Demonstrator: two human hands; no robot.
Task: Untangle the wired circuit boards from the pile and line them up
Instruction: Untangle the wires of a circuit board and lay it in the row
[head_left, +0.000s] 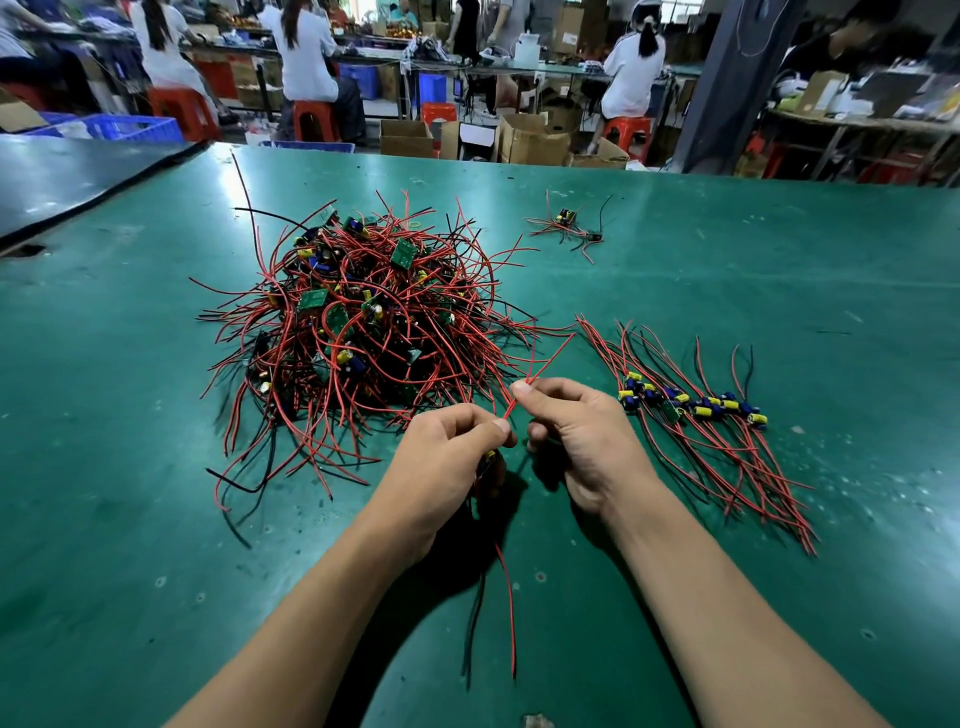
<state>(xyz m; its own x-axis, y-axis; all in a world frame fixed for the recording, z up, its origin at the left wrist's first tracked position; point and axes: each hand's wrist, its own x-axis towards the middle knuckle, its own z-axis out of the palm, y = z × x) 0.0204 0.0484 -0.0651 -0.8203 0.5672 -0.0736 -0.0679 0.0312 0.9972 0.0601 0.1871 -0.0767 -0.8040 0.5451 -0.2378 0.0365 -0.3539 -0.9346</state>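
Table (675, 270): one, green mat top. Pile (363, 332): one, left of centre, a tangled heap of small boards with red and black leads; the boards in it are too knotted to count. Row (691, 405): one, right of the hands, boards side by side in a slanting line with leads combed out straight towards and away from the viewer; they overlap too much for a firm count. Group (569, 226): one, far right of the pile and well apart from it, two boards made out. Stools (311, 119): four red ones at the far benches, three with seated people (306, 52) in white tops. Forearms: two, bare, entering from the lower edge and converging just before the pile's near edge. Left hand (447, 457): knuckles up, thumb and forefinger pinching the lower end of the red wires (543, 366), remaining fingers curled under over a board (488, 462) that is mostly hidden; one red and one black lead hang below that hand towards the viewer. Right hand (576, 431): just beside the left, back turned outward, thumb and forefinger pinching the same red wires a little higher; its other fingers are curled, touching nothing visible. The wires run taut between the two pinches, their free ends pointing up and right.
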